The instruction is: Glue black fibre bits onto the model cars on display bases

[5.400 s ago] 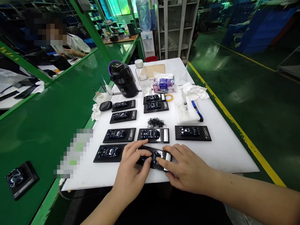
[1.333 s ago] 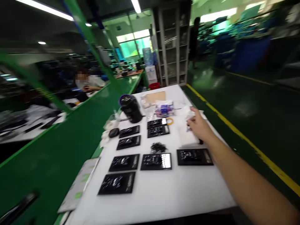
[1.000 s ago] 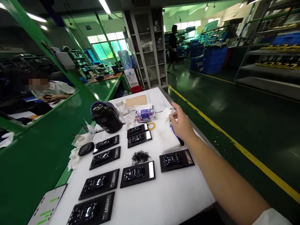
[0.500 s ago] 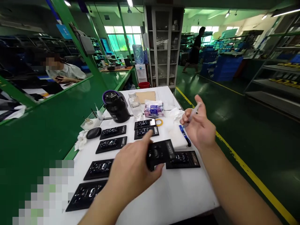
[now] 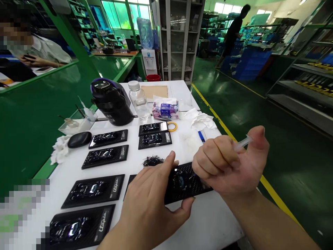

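Observation:
My left hand [image 5: 153, 205] grips a black carbon-pattern plaque [image 5: 182, 184] with a small dark car model on it, lifted just above the white table [image 5: 208, 222]. My right hand [image 5: 229, 166] is curled over the plaque and holds a small clear syringe [image 5: 241, 143] between thumb and fingers. Several more car plaques [image 5: 95, 189] lie in rows on the table to the left. A little heap of black bits [image 5: 152, 161] lies just beyond my left thumb.
A black jug [image 5: 111, 102], a clear bottle [image 5: 137, 99], a tissue pack [image 5: 165, 108], a yellow tape ring [image 5: 172, 126], crumpled tissue [image 5: 201, 119] and a blue pen [image 5: 201, 136] stand at the table's far end. A seated person [image 5: 33, 52] is at the left bench; another person [image 5: 232, 33] walks far off.
My right hand picked the syringe up from the far right of the table and brought it back over the plaque. My left hand lifted a plaque and holds it nearer.

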`<control>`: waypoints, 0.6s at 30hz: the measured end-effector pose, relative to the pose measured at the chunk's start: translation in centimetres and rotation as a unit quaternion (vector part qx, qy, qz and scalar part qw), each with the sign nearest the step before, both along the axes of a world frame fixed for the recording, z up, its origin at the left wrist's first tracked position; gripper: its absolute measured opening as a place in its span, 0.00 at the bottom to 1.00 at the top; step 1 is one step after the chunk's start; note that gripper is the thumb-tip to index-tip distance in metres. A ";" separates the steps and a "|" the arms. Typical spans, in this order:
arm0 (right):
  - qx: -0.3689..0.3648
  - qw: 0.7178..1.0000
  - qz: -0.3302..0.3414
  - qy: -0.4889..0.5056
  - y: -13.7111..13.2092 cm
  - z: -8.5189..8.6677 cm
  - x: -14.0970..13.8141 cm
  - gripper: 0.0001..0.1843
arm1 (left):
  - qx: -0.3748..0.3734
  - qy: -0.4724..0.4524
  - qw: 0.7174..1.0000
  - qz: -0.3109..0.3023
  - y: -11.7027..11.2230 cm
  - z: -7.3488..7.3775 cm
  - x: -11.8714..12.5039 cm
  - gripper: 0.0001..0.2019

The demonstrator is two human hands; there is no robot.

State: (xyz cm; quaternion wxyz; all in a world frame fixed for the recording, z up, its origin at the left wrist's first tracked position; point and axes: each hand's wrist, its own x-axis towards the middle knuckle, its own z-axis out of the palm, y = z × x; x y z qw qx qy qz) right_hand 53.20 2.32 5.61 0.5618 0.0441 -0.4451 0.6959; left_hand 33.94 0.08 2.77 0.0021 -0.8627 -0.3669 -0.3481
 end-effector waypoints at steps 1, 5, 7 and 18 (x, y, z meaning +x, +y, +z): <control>-0.002 1.000 -0.001 0.000 -0.1 0.0 -0.1 0.36 | 0.002 0.001 1.000 0.002 0.0 0.1 0.1 0.42; -0.005 1.000 -0.017 -0.015 -0.5 0.2 -0.4 0.34 | 0.003 0.002 1.000 0.011 -0.2 0.1 0.1 0.41; -0.005 0.999 -0.026 -0.021 -0.5 0.3 -0.5 0.34 | 0.000 0.001 1.000 0.015 -0.3 0.0 0.1 0.41; 0.022 0.998 -0.040 -0.052 -0.2 0.1 -0.7 0.34 | -0.023 0.001 1.000 0.021 -0.3 -0.3 0.0 0.44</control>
